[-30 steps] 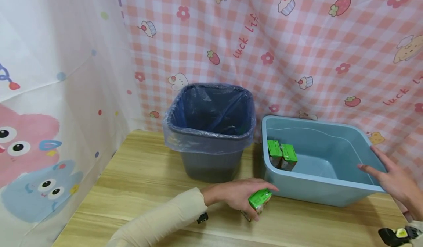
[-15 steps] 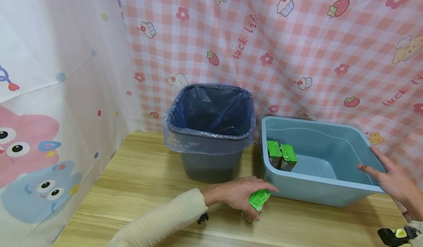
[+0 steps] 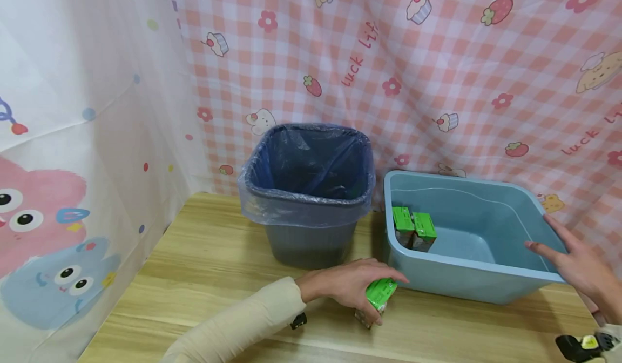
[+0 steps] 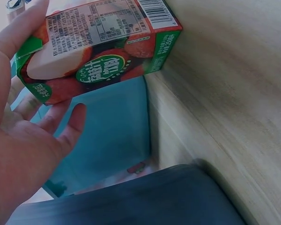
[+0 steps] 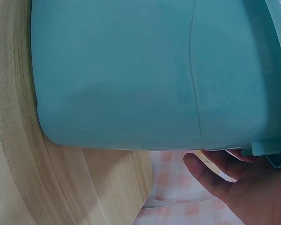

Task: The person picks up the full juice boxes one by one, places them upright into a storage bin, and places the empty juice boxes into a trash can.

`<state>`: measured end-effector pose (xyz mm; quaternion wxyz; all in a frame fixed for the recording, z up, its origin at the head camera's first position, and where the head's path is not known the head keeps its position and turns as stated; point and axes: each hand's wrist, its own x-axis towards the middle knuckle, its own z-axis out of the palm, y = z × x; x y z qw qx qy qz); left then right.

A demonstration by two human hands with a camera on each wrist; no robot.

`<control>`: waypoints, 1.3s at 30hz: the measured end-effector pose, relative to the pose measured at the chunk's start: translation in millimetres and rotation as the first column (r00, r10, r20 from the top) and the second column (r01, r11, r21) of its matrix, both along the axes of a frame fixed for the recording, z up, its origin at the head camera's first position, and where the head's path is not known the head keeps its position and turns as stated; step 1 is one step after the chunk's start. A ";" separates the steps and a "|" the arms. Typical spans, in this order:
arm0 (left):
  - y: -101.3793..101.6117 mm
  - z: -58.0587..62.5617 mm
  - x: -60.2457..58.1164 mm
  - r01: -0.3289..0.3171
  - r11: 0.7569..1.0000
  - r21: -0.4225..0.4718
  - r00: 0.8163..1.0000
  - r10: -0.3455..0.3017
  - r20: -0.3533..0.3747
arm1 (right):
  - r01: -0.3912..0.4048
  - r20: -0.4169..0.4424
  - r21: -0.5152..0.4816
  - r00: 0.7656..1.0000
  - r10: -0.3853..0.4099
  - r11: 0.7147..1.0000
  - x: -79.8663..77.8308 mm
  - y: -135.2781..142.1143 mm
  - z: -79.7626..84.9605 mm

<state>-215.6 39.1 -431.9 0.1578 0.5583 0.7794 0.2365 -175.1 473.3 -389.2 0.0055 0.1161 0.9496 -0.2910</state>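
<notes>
In the head view, my left hand (image 3: 349, 286) pinches a small juice carton (image 3: 381, 293) with a green top, just above or on the table in front of the tub. In the left wrist view, the carton (image 4: 98, 44) has apple pictures and a barcode, and my other fingers spread beneath it. My right hand (image 3: 583, 263) holds the right rim of the blue-grey plastic tub (image 3: 466, 282), a digit reaching over the edge. Seen from the right wrist, its fingers (image 5: 208, 176) lie along the tub's outer side. Two similar cartons (image 3: 424, 230) stand inside the tub's left end.
A dark waste bin (image 3: 311, 241) lined with a translucent bag stands left of the tub, close to it. Both sit on the wooden table (image 3: 194, 293). A pink checked curtain (image 3: 301, 49) hangs right behind them, and a white printed one (image 3: 121, 152) on the left.
The juice carton and my left hand have shifted very slightly. My right hand stays on the tub's rim.
</notes>
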 end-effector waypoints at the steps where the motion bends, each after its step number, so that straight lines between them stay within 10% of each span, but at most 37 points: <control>1: -0.2 -0.1 0.0 0.000 1.000 0.002 1.000 0.000 -0.001 | 0.000 0.000 0.001 1.000 0.000 1.000 -0.1 0.2 -0.2; 16: -1.0 7.8 0.6 0.029 0.999 0.046 0.999 -0.028 -0.018 | 0.014 0.012 0.008 1.000 -0.014 1.000 -3.3 -1.9 2.6; 29: -6.5 35.8 0.8 0.010 0.993 0.114 0.998 -0.017 0.064 | 0.014 0.004 0.009 1.000 -0.014 1.000 -3.0 -1.8 1.7; 39: -2.6 66.0 8.4 0.109 0.959 0.260 0.978 -0.150 0.144 | 0.008 0.019 -0.004 1.000 -0.008 1.000 -1.2 -1.0 0.7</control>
